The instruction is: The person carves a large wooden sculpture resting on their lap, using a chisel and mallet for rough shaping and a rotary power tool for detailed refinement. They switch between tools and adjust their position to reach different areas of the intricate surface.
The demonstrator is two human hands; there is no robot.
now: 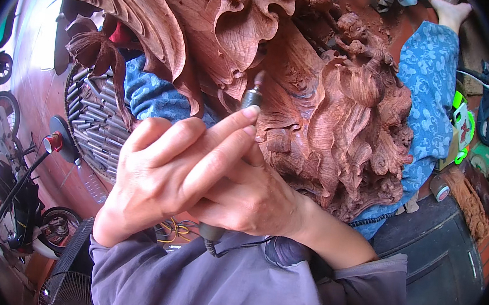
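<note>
A handheld rotary carving tool (252, 98) with a dark collar and a slim reddish-brown pointed tip is held in both hands. My right hand (252, 197) is closed round its grey handle, whose lower end shows under the hands. My left hand (167, 160) lies over the right, with two fingers stretched along the tool and their tips at its collar. The tool's tip points away from me, over a large reddish-brown wood carving (341, 126) with deep folds and wavy leaf-like edges. Whether the tip touches the wood, I cannot tell.
A round basket (97, 121) of metal rods or bits stands at left, near a clear plastic bottle (90, 182). Motorbikes (8, 188) and a black fan (66, 288) are farther left. A leg in blue patterned cloth (427, 93) and a dark case (432, 253) flank the right.
</note>
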